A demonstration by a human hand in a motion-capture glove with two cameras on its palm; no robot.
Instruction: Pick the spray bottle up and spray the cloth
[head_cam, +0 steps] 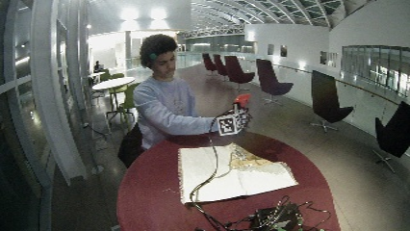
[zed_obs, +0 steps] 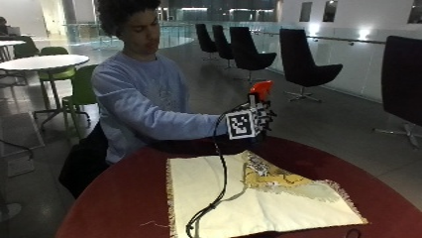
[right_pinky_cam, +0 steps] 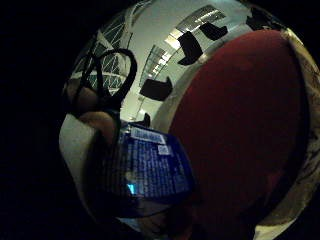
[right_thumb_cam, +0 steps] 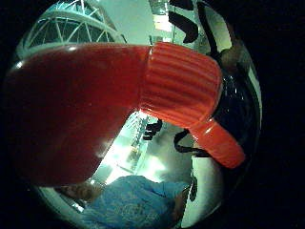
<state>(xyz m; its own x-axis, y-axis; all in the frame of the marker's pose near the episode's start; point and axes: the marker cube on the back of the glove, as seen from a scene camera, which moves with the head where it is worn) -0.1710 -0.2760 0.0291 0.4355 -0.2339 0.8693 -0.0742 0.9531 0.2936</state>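
Observation:
My gloved right hand point(zed_obs: 261, 120) grips the spray bottle and holds it upright in the air above the far edge of the table. Only the bottle's orange-red sprayer head point(zed_obs: 261, 89) shows above the hand. In the thumb side palm view the red sprayer head point(right_thumb_cam: 71, 109) and its ribbed collar point(right_thumb_cam: 181, 86) fill the picture. The little finger side palm view shows the bottle's blue label point(right_pinky_cam: 145, 167) close to the palm. A cream cloth point(zed_obs: 217, 198) lies spread on the round dark red table point(zed_obs: 112, 203), below and in front of the hand, with one patterned yellow part point(zed_obs: 277, 178) folded over.
A bundle of cables and a small device point(head_cam: 275, 219) lies at the table's near edge. Black lounge chairs point(zed_obs: 303, 64) stand on the floor behind, and a white table with green chairs point(zed_obs: 46, 62) is behind the person.

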